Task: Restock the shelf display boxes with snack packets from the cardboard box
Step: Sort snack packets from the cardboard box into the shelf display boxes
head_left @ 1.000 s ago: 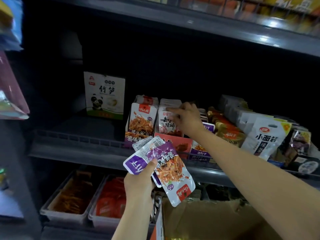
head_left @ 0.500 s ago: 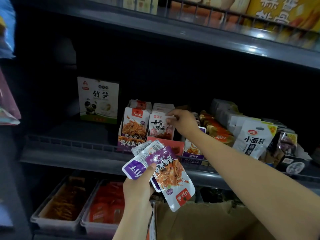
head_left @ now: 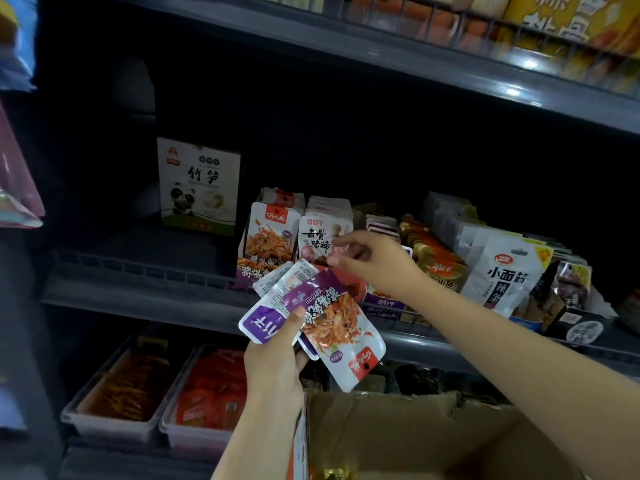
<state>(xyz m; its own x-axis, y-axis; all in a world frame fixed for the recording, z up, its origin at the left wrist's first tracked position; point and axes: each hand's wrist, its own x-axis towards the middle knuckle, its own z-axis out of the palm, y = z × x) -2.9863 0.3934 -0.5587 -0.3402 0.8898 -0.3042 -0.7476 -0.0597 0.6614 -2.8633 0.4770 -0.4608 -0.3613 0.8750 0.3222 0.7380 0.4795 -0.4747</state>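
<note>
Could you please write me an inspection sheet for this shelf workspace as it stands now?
Surface: dark shelf with a low front rail, its left part bare.
Job's things: fan of purple packets in the left hand; display boxes of upright packets mid-shelf; open cardboard box below.
Clutter: panda box standing at the back; white pouch leaning at the right.
Hands: left hand grips the packets; right hand is curled at the display boxes, its hold unclear.
Cables: nothing seen.
Surroundings: trays of red snacks below; stocked upper shelf.
</note>
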